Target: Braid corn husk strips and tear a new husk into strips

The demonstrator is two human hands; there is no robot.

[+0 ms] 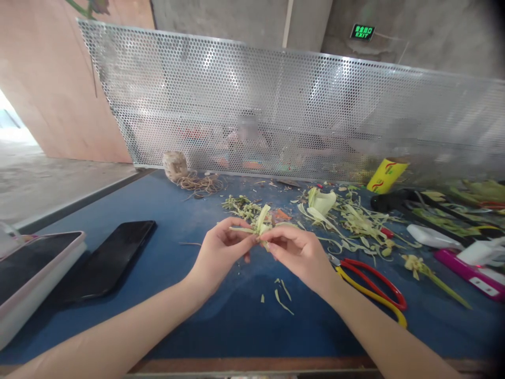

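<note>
Mid-table, my left hand [223, 247] and my right hand [302, 252] meet with thumbs and fingertips pinched together. Between them is a small flower of pale green leaf strips [262, 218], its narrow strips pointing up and out to the left. Fingers cover its lower part. Just behind it lies a heap of small green buds or trimmings [242, 206]. A few cut slivers [283, 300] rest on the blue tabletop [236, 326] in front of my hands. Beside my right wrist are scissors or cutters [373, 284] with one red and one yellow handle.
Left are a black phone [114, 258] and a pale-cased device [35, 279]. Behind stand a twine roll [174, 166] and a perforated metal screen [252, 105], with a person beyond it. Right lie pale strips [357, 223], a stemmed flower [434, 279], a purple power strip [469, 273] and a yellow tube [386, 175].
</note>
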